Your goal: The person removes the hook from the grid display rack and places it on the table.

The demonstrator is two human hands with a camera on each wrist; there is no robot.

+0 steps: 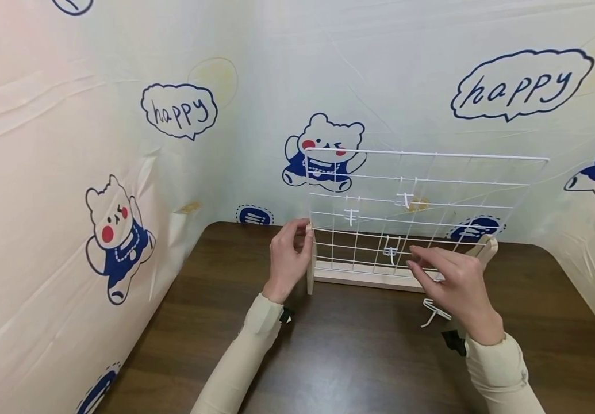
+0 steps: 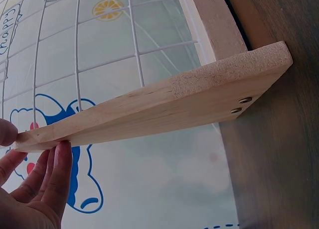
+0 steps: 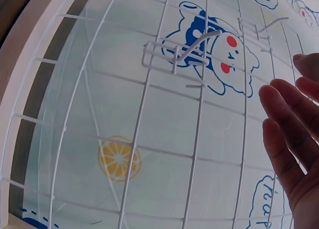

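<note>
The left hand [image 1: 289, 256] is pinching the tip of the wooden side foot [image 2: 149, 114] between thumb and fingertips, at the left end of the white wire grid [image 1: 421, 213]. The left wrist view is cutting the palm off at the corner, so only the fingertips [image 2: 62, 157] are showing on the wood. The grid is standing upright in its wooden base rail [image 1: 364, 279] near the back edge of the table [image 1: 354, 356], its long axis running left to right along that edge, its face turned toward the person. The right hand [image 1: 457, 287] is hovering in front of the grid's lower right part with fingers spread and relaxed, and it is hiding the rail's right end. Whether the fingertips are touching the wire is hard to tell. Small white hooks [image 3: 179, 52] are hanging on the grid. One loose white hook [image 1: 434, 313] is lying on the table, partly hidden under the right hand.
</note>
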